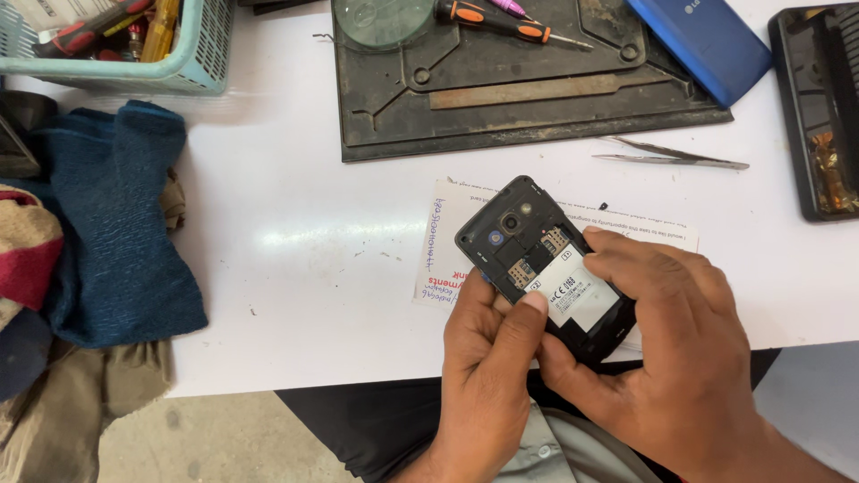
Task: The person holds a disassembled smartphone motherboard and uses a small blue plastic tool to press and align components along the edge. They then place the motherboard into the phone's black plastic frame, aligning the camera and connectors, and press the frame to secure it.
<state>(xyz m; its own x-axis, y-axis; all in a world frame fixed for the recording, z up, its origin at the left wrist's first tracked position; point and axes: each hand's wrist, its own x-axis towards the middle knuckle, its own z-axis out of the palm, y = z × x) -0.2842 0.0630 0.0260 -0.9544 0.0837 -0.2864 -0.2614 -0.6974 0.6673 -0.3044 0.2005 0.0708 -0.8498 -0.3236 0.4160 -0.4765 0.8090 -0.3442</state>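
Note:
A black phone (514,234) with its back cover off lies tilted over the table's front edge, camera end pointing up-left. A white battery (577,291) sits in its open back. My left hand (488,358) grips the phone's lower left side, with the thumb pressing on the battery's edge. My right hand (667,344) holds the phone's right side and lower end, with fingers curled over the battery's corner. Under the phone lies a white printed paper (447,241).
A dark work mat (501,98) at the back carries an orange-handled screwdriver (501,22) and a round glass lens (380,18). A blue phone cover (702,40), tweezers (671,156), a black device (819,107), a basket of tools (125,40) and blue cloth (116,224) surround them.

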